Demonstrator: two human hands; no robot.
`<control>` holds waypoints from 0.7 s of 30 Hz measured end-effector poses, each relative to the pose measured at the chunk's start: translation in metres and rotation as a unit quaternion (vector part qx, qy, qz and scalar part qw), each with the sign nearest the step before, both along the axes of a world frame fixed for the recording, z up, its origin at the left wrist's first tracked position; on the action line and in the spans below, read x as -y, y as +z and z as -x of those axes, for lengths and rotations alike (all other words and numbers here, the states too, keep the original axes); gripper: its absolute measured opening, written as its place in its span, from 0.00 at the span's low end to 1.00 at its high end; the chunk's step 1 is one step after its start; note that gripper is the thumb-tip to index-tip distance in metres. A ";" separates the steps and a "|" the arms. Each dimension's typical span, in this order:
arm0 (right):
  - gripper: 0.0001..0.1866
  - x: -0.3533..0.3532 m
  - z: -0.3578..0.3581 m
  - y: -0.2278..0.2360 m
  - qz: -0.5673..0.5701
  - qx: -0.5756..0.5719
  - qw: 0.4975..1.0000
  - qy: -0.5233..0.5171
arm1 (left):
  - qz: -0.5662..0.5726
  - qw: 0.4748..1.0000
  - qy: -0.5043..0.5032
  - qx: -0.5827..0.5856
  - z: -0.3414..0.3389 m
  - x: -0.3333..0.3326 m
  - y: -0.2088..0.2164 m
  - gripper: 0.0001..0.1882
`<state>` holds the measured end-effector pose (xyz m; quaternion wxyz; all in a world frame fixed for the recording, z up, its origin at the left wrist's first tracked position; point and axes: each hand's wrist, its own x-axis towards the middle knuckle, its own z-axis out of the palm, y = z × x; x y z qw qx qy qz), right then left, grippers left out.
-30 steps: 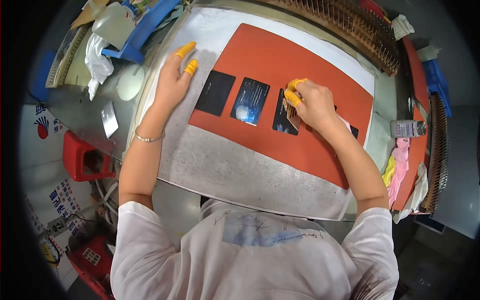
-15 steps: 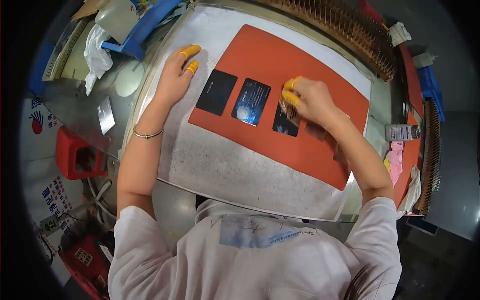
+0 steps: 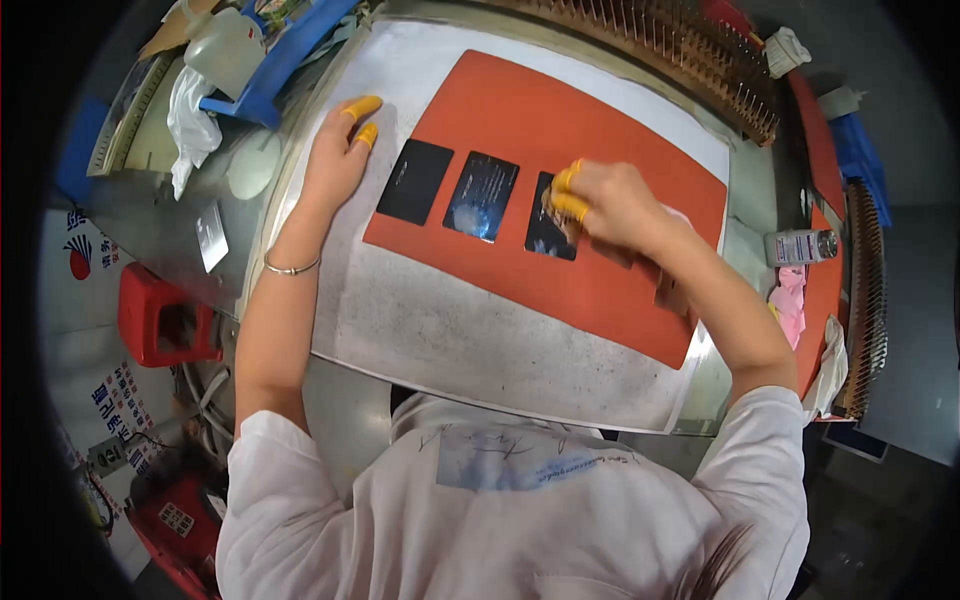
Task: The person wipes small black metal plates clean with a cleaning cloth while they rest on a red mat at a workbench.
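Observation:
Three dark cards lie in a row on an orange-red sheet [image 3: 560, 110]. The left card [image 3: 415, 181] is plain black with a small light mark. The middle card [image 3: 481, 197] has a glossy blue picture and fine print. My right hand [image 3: 610, 205], yellow finger cots on thumb and finger, is closed over the right card [image 3: 548, 236] and covers part of it. A thin brownish piece [image 3: 668, 293], cloth or film, hangs from beneath this hand. Left of the sheet, my left hand [image 3: 338, 160] rests with fingers apart, also in yellow finger cots, holding nothing.
A long pin rack [image 3: 690, 75] runs along the far edge. At right stand a clear bottle [image 3: 800, 246], a pink cloth [image 3: 790, 305] and another toothed rack [image 3: 865, 290]. A silver card [image 3: 212, 237], a blue holder [image 3: 262, 95] and a red stool [image 3: 150, 315] are at left.
The whole view has shifted slightly, moving the sheet and cards a little left in the picture. My right hand stays at the right card, and my left hand remains beside the sheet.

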<state>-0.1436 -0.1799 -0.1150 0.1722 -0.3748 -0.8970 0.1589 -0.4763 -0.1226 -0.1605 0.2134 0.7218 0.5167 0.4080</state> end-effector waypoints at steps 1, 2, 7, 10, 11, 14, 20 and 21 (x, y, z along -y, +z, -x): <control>0.05 0.012 0.003 0.002 -0.012 0.041 0.998 0.043 | -0.009 1.000 0.002 0.005 0.004 0.003 -0.005 0.16; 0.05 0.017 0.006 0.003 -0.024 0.083 0.992 0.086 | -0.018 1.000 0.004 0.009 0.008 0.004 -0.009 0.16; 0.06 -0.006 -0.012 0.002 -0.002 0.056 0.997 -0.053 | -0.029 0.999 0.000 -0.036 0.004 0.005 0.000 0.16; 0.06 0.000 -0.020 0.001 -0.028 0.051 0.998 -0.038 | -0.013 1.000 -0.001 -0.009 0.000 0.007 0.000 0.16; 0.06 -0.004 -0.022 0.003 0.007 0.043 0.997 -0.068 | -0.028 0.999 0.000 -0.025 -0.001 0.008 0.003 0.16; 0.05 0.007 -0.020 -0.004 -0.038 0.053 0.998 0.006 | -0.004 1.000 0.010 -0.014 0.001 0.006 0.000 0.16; 0.05 0.020 -0.015 0.001 -0.054 0.044 0.997 0.036 | -0.012 1.000 0.006 -0.002 0.000 0.004 0.005 0.15; 0.06 0.031 -0.009 -0.002 -0.012 0.033 0.997 0.063 | -0.027 0.999 0.004 -0.019 0.001 0.005 0.003 0.15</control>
